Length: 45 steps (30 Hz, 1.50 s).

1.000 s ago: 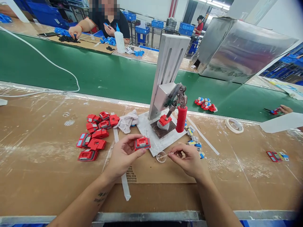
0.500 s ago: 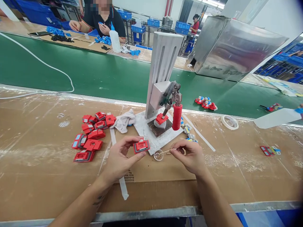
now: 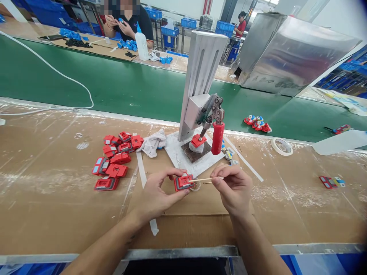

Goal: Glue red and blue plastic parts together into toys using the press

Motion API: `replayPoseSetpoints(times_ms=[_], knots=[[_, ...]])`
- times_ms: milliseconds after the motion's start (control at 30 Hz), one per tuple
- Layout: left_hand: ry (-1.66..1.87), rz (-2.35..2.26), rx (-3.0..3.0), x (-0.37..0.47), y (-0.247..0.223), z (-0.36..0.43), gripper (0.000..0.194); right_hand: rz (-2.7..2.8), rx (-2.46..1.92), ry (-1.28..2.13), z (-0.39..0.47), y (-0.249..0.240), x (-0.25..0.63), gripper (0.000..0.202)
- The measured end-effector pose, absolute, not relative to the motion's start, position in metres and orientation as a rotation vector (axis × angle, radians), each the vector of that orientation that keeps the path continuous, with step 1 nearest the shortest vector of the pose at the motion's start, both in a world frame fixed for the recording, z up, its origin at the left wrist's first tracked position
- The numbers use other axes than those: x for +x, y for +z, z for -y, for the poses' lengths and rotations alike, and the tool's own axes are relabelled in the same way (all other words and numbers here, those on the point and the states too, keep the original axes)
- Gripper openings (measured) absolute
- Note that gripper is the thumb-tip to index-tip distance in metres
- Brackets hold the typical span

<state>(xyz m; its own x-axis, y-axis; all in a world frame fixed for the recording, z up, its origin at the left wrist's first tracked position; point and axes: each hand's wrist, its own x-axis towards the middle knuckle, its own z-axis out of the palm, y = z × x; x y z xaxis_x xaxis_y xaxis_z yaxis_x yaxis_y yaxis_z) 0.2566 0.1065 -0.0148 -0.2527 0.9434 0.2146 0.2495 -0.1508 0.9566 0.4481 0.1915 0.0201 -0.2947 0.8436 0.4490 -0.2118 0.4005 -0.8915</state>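
Observation:
My left hand (image 3: 160, 191) grips a red plastic part (image 3: 184, 182) by its ends between thumb and fingers, its recessed face turned up. In my right hand (image 3: 233, 185) is a thin wooden stick (image 3: 202, 180), pinched between thumb and fingertips, its tip at the part's recess. A small clear dish (image 3: 196, 186) sits just behind the part, partly hidden by it. Beyond my hands stands a toggle clamp press with a red handle (image 3: 218, 138). Another red piece (image 3: 198, 140) lies under its plunger.
Several red parts (image 3: 114, 158) are piled at the left beside a white cloth (image 3: 153, 142). A tape roll (image 3: 281, 146) lies at the right. Behind runs a green belt (image 3: 129, 91) with red-blue parts (image 3: 257, 123). Across it a person (image 3: 130, 23) handles a blue piece.
The stick's tip has moved from the dish to the red part, and my left hand has shifted right with the part. The person opposite has brought both hands together.

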Motion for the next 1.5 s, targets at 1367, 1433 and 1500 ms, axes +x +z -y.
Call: replayPoseSetpoints(times_ms=[1367, 1433, 1500], knots=[[1.368, -1.625, 1.568, 0.245, -0.012, -0.106, 0.025, 2.328, -0.675, 0.864, -0.213, 0.009, 0.466, 0.011], [1.367, -1.623, 1.566, 0.245, -0.013, -0.106, 0.025, 2.345, -0.691, 0.869, -0.212, 0.007, 0.462, 0.01], [1.368, -1.622, 1.564, 0.245, -0.013, -0.106, 0.025, 2.349, -0.703, 0.871, -0.212, 0.006, 0.46, 0.01]])
